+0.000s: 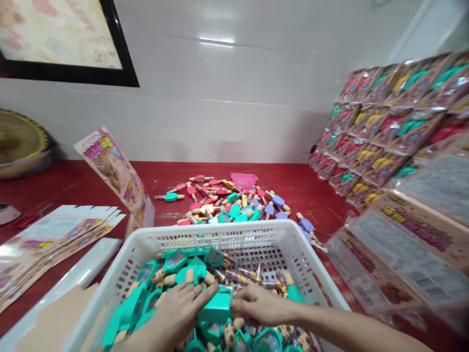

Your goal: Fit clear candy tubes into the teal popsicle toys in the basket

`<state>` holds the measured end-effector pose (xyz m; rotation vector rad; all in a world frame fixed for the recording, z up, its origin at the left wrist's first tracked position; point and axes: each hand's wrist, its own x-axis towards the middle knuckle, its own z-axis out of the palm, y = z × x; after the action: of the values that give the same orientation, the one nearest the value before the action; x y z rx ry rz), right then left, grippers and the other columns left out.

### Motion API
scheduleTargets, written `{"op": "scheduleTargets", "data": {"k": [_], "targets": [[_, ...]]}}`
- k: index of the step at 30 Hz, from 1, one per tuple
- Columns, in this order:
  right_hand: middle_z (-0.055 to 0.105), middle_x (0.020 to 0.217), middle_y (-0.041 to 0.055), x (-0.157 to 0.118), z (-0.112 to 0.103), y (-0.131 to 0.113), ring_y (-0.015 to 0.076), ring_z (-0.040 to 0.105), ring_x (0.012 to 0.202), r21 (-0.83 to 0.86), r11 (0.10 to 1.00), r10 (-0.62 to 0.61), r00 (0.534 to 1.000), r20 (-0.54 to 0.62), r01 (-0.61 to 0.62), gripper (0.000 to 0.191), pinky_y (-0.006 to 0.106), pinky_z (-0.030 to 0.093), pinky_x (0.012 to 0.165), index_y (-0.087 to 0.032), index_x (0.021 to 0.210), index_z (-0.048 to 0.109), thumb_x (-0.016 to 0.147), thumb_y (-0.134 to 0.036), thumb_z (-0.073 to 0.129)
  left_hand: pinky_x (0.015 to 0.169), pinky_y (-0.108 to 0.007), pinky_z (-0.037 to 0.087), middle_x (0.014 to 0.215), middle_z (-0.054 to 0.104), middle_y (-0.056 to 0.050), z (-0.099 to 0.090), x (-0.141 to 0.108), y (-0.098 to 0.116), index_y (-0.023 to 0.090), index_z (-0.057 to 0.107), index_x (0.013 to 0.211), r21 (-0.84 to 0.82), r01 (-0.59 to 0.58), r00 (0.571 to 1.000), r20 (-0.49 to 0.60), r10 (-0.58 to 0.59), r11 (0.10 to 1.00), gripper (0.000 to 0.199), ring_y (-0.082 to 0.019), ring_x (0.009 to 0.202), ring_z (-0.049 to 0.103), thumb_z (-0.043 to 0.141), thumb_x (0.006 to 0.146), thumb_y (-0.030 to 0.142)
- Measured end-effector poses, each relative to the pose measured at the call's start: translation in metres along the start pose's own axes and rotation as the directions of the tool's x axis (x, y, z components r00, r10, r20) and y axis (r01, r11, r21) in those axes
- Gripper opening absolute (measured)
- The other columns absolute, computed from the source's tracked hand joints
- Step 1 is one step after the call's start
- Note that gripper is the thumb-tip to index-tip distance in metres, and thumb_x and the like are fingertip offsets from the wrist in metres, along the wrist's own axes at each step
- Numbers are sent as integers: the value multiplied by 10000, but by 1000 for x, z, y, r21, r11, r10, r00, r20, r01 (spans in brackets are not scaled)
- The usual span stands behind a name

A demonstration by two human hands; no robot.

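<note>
Two bare forearms reach in from the near edge of the counter, and both hands dip into a white plastic basket [205,234] with slotted walls. The left hand [178,308] lies spread and palm down, its fingertips against the left end of a teal plastic block [215,306]. The right hand [256,305] comes in from the other side, its fingers curved and loosely closed over the block's right end. Whether either hand is actually gripping the block cannot be told.

The block sits on a heap of teal-topped toy pieces [183,274], mixed with small clear tubes, that fills the near half of the basket. Left of the basket lie a pale plastic sheet [80,269] and a fanned stack of printed cards [54,249]. To the right, flat clear-backed packs [406,254] lie overlapping near the counter's right edge.

Beyond the basket, a loose pile of red, teal and purple toy pieces [227,203] sits on the red counter [91,183], with a pink plastic piece [244,180] at its far side. A printed card [110,168] leans nearby. Filled packets [388,127] stand stacked along the right end, against a white tiled wall [220,112] that carries a black-framed picture [62,39].
</note>
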<state>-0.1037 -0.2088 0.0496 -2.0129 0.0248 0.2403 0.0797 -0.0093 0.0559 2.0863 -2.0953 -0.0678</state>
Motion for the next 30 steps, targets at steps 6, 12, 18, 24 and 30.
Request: {"op": "scheduleTargets", "data": {"k": [6, 12, 18, 24, 30], "targets": [[639, 791, 81, 3, 2, -1, 200, 573, 712, -462, 875, -290, 919, -267, 142, 281, 324, 442, 675, -160, 918, 601, 976, -393, 455, 762, -288, 495, 1034, 670, -49, -21, 0, 3, 291, 368, 1439, -168, 178, 969, 203, -143, 970, 654, -236, 926, 639, 627, 842, 226], [616, 743, 36, -4, 3, -6, 171, 539, 650, -274, 956, -164, 966, -199, 106, 270, 271, 399, 600, -178, 871, 585, 944, -423, 500, 705, -272, 464, 962, 666, -56, -14, 2, 14, 237, 580, 1219, -280, 90, 992, 111, -61, 956, 360, -216, 852, 631, 607, 870, 320], [483, 547, -24, 2, 9, 4, 131, 424, 457, 95, 994, 58, 998, 2, -58, 407, 234, 333, 455, -199, 732, 482, 942, -546, 443, 734, -312, 474, 1031, 651, -86, -8, 1, 9, 274, 415, 1427, -25, 51, 996, 71, -49, 998, 655, -254, 898, 621, 635, 814, 208], [688, 922, 121, -2, 9, 8, 242, 620, 816, -513, 816, -448, 853, -269, 266, 280, 337, 443, 725, -176, 1038, 647, 981, -361, 445, 654, -233, 459, 942, 679, -2, -34, 7, 9, 263, 591, 1258, -481, 245, 919, 392, -43, 842, 525, -196, 825, 646, 656, 822, 547], [455, 457, -6, 0, 14, 17, 122, 343, 343, 191, 968, 152, 986, 75, -164, 646, 236, 262, 343, -199, 676, 546, 874, -784, 358, 769, -369, 464, 1002, 670, -94, -20, 1, 16, 266, 380, 1474, 103, -38, 999, 5, 38, 994, 559, -248, 854, 621, 472, 926, 213]]}}
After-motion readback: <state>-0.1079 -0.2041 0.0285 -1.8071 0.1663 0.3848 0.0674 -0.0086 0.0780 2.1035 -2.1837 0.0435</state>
